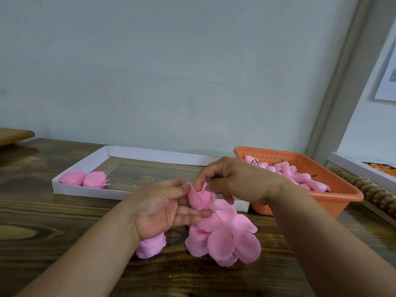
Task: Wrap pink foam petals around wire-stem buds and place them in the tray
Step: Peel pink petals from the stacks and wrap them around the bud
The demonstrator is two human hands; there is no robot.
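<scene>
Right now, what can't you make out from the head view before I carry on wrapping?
- Head view: the bud and its wire stem, mostly covered by the left hand and right hand.
- Head view: the pink piece under the left wrist, half covered, so I cannot identify it.
- Head view: the white box at the right edge, cut off.
- Head view: the bud count in the orange basket, too jumbled.
</scene>
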